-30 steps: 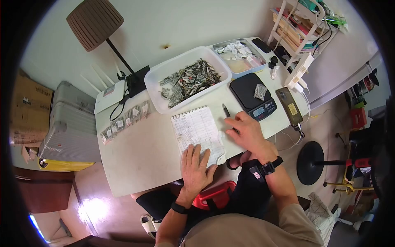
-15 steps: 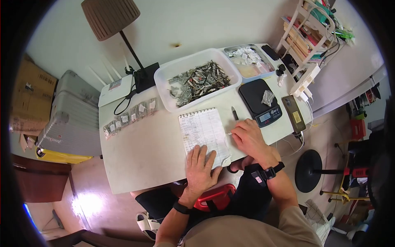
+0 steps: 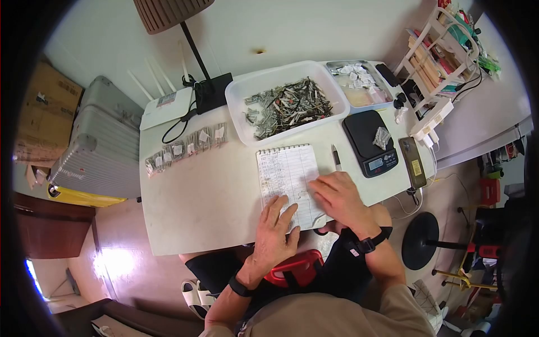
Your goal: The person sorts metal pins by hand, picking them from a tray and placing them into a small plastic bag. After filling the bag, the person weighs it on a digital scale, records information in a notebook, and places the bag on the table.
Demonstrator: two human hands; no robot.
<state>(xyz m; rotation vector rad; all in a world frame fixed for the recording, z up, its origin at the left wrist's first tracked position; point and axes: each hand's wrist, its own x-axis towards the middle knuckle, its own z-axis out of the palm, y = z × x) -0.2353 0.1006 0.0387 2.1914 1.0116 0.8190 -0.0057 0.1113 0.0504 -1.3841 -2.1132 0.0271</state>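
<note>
A spiral notepad [image 3: 287, 173] with handwritten rows lies on the white table [image 3: 202, 196]. My left hand [image 3: 276, 229] rests flat on its lower left corner, fingers spread. My right hand [image 3: 338, 195] lies on the pad's lower right edge, fingers on the paper; whether it pinches anything I cannot tell. A black pen [image 3: 336, 156] lies on the table just right of the pad, beyond my right hand.
A clear tub [image 3: 331, 112] of small metal parts sits behind the pad. To the right are a black scale [image 3: 368, 128] with a small bag, a phone [image 3: 412, 163] and a tray [image 3: 387, 94] of packets. Small bags [image 3: 182, 149], a router [image 3: 167, 106] and a lamp base [image 3: 212, 92] stand left.
My right hand slid left from the table beside the pen onto the pad's right edge. The left hand stayed on the pad. The view shifted, so everything sits lower and further right.
</note>
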